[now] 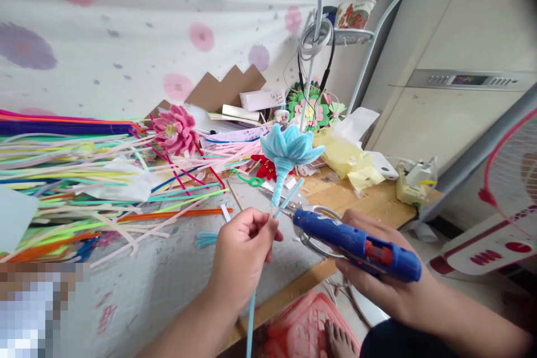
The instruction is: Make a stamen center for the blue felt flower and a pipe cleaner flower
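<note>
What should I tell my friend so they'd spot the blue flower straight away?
Start at the worktable strewn with coloured fuzzy strips, then find the left hand near its front edge. The blue flower stands above that hand, atop a wrapped stem. Unlike the pink flower and the red flower behind it, this one is light blue and held up by hand.

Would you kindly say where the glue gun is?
In the head view, the glue gun is right of centre in the right hand, its tip near the stem of the blue flower.
</note>
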Demonstrator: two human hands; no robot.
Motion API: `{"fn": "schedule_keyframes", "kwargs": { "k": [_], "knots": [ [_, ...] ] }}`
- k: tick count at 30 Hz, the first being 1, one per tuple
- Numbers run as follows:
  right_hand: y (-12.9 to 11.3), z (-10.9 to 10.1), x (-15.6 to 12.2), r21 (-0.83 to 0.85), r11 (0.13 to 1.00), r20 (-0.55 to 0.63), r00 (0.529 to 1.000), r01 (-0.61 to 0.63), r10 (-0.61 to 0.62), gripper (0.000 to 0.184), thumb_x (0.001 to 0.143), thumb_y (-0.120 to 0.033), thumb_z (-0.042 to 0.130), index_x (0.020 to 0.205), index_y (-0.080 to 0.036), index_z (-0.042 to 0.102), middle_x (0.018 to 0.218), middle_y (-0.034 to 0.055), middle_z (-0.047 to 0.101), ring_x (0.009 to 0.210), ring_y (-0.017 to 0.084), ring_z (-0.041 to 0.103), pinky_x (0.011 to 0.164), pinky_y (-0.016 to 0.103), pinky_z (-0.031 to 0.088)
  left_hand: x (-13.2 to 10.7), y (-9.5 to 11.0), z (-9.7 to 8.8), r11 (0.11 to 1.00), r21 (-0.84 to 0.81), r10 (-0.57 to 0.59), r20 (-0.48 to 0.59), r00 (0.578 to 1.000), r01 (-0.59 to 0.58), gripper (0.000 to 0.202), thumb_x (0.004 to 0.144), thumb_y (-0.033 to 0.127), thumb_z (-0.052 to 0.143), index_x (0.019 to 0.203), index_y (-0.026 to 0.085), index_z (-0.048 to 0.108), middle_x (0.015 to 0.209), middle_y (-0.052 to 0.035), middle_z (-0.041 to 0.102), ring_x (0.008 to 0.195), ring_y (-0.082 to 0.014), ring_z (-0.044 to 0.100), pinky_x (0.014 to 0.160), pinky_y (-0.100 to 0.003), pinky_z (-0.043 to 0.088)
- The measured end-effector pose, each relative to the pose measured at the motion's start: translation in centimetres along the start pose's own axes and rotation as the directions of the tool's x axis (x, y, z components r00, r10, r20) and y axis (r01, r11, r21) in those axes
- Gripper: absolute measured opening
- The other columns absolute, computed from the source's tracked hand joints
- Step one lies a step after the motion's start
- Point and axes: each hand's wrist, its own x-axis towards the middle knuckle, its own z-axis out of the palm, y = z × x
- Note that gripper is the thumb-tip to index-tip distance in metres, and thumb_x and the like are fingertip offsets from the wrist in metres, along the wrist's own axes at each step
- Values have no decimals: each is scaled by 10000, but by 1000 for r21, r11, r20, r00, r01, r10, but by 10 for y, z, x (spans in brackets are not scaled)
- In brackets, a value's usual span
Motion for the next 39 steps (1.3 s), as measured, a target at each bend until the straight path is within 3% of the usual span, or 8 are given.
{"fn": "schedule_keyframes", "kwargs": {
  "k": [7,32,39],
  "knots": [
    [3,4,0,-27,999,63,998,20,-18,146,786,-106,506,728,-198,409,695,-5,448,647,125,460,561,247,390,-2,1,2,1000,24,5,-5,1000,-5,178,777,287,591,666,149,570,529,46,563,413,-39,412,388,-146,315],
    [9,5,-3,-20,1000,87,996,-20,22,122,781,-120,523,754,-189,425,739,8,452,656,130,461,568,261,400,-2,-1,3,999,31,16,-5,1000,-16,175,771,285,596,658,153,571,533,29,581,412,-48,420,389,-158,301],
    [9,-1,-9,54,997,58,997,-56,53,109,764,-150,575,738,-204,484,708,9,479,643,145,486,564,277,420,1,-3,0,1000,19,21,-15,1000,-21,164,767,281,604,667,153,580,555,26,596,414,-52,440,393,-163,314]
  ]
}}
